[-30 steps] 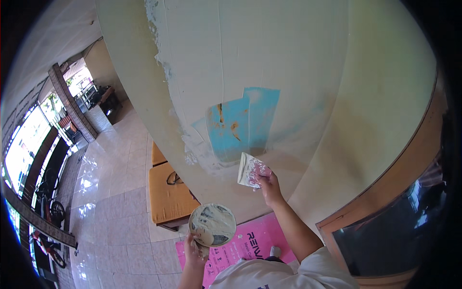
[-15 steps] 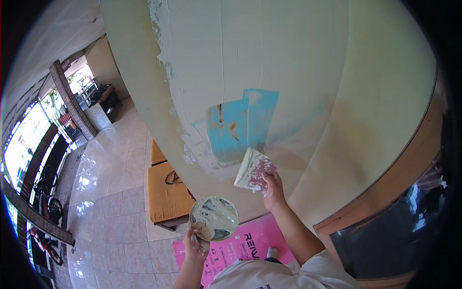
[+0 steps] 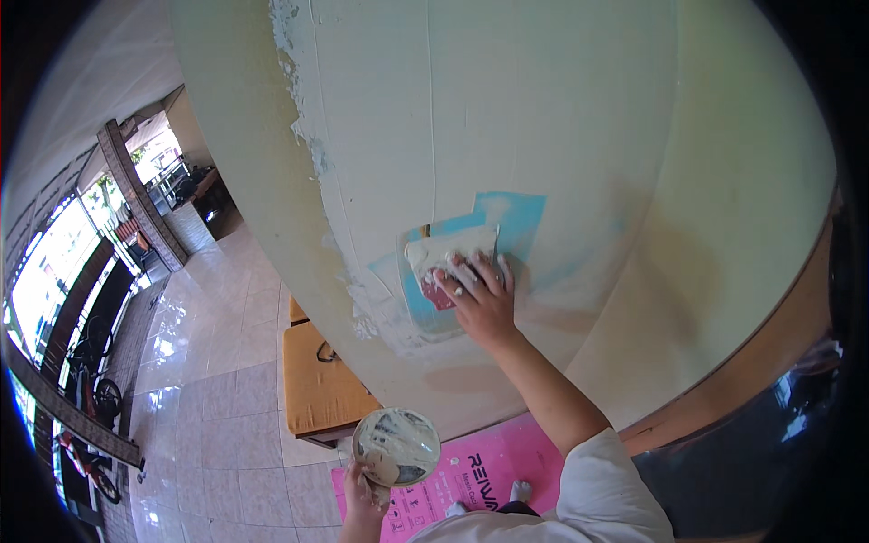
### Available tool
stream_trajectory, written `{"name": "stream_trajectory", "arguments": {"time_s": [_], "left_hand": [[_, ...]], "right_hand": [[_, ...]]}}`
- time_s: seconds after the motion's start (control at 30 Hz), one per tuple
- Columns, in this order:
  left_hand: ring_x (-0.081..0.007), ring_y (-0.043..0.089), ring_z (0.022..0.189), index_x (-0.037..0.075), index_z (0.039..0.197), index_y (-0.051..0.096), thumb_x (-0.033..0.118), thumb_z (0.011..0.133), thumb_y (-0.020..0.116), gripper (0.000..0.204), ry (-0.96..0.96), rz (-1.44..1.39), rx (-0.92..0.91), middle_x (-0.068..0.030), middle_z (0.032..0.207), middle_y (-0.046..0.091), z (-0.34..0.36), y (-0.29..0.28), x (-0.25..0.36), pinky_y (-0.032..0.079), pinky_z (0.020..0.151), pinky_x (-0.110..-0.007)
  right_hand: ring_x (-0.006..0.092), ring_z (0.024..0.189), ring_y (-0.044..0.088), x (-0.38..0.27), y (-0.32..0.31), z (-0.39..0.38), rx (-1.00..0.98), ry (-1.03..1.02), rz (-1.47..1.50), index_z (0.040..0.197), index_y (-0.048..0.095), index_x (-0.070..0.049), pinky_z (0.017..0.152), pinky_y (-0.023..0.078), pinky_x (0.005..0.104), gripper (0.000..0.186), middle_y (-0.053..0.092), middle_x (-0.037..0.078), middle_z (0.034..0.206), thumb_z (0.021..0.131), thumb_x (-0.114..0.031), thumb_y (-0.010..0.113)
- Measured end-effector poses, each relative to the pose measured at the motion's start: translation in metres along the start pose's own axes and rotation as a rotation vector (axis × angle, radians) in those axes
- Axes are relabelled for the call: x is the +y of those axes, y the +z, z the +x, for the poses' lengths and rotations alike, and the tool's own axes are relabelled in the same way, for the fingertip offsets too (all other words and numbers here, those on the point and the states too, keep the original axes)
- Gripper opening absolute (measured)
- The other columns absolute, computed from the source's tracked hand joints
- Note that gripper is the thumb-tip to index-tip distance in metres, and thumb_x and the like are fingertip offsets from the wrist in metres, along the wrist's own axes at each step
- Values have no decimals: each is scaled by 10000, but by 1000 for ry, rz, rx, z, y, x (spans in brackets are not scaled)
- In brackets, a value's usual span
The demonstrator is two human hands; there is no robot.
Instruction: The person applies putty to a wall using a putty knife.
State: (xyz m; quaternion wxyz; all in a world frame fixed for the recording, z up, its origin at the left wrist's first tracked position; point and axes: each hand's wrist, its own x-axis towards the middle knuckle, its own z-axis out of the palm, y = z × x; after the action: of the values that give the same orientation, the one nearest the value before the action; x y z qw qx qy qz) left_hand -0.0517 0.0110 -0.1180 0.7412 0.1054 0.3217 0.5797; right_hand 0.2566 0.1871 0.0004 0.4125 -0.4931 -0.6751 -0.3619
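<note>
Against the light blue patch [image 3: 516, 217] on the pale plastered wall [image 3: 561, 109], my right hand [image 3: 480, 303] holds a wide pink scraper [image 3: 436, 291], its upper part coated in white paste. The fingers are spread over the scraper's back, smeared with paste, and the tool hides much of the patch. Low in the view, my left hand [image 3: 362, 489] grips a round shallow container [image 3: 403, 434] smeared inside with creamy paste; some paste is also on that hand.
A yellow padded bench [image 3: 321, 380] stands beside the wall. Below me lies a pink printed sheet [image 3: 529, 448] with my feet [image 3: 519, 491] on it. At right is a wooden frame [image 3: 688, 414] with dark glass [image 3: 724, 480]; at left a column [image 3: 140, 195] and two-wheelers [image 3: 86, 466].
My right hand has risen with the scraper from below the blue patch onto it, fingers now over the tool's back. The left hand and container sit slightly lower in the picture.
</note>
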Motion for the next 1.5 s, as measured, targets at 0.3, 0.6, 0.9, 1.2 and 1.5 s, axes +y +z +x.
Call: {"name": "stream_trajectory", "arguments": {"time_s": [0.3,0.6,0.9,1.2,1.5], "left_hand": [[-280,550,1148,52,1293,478,257,971,343,405,41,59,-34,-132,1246,566,-13,28,5,444,997,-435],[-284,558,1132,67,1267,490,219,959,369,364,-13,23,26,-123,1236,566,-5,20,3,464,970,-429],[-263,555,1136,59,1260,506,226,954,405,363,49,11,-63,-119,1225,579,-9,27,3,449,989,-422],[-280,546,1152,58,1287,485,279,953,399,409,35,45,-64,-133,1252,563,-8,16,1,443,997,-427],[-277,571,1119,28,1253,513,249,969,367,388,-21,30,-61,-140,1213,588,-8,30,6,460,982,-418]], "right_hand": [[211,1229,435,2,-3,-92,-151,102,36,1200,612,-359,1062,243,547,398,555,-101,1282,832,-208,596],[283,1247,439,0,-47,-97,-268,68,179,1201,617,-291,1046,253,569,449,543,12,1307,787,-122,573],[295,1222,463,16,-82,-42,-99,101,60,1201,613,-242,1032,276,564,494,535,59,1306,726,-107,602],[296,1242,417,-4,-3,-124,-142,161,64,1233,591,-270,1034,264,580,431,500,19,1336,812,-181,571],[248,1217,453,-20,-39,-127,-343,241,231,1240,582,-249,1055,255,523,510,525,15,1318,752,-109,634]]}}
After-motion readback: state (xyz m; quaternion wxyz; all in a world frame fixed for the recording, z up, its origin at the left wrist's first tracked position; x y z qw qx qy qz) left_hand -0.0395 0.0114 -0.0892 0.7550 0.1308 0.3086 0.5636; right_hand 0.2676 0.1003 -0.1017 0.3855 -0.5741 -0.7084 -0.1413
